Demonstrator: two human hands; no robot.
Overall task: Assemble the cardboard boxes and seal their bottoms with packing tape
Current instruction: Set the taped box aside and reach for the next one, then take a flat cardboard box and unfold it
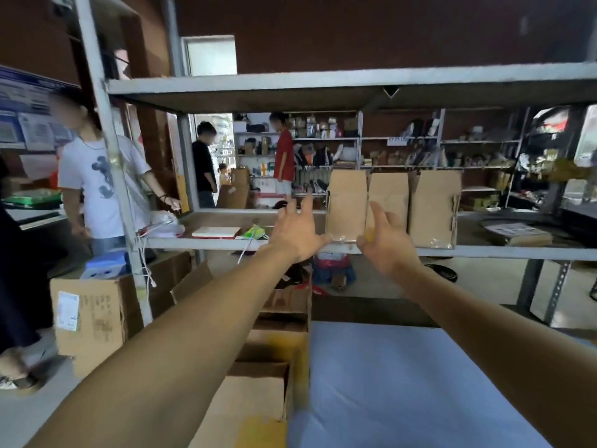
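Three small brown cardboard boxes stand upright in a row on the grey metal shelf [484, 252] in front of me: the left box [345, 202], the middle box [392, 192] and the right box [434, 208]. Clear tape shines along the bottom edges of the outer two. My left hand [295, 229] reaches out with fingers spread, just left of the left box, its thumb near the box's lower corner. With fingers also spread, my right hand [386, 242] is in front of the middle box and hides its lower part. A yellowish blur sits by the right thumb; I cannot tell what it is.
Below my arms lies a pale blue table top [420, 383]. Open cardboard cartons [268, 357] stand along its left edge, and a large carton [93, 318] sits further left. A person in a white T-shirt [97, 189] stands by the shelf post. A notebook [216, 232] and cables lie on the shelf.
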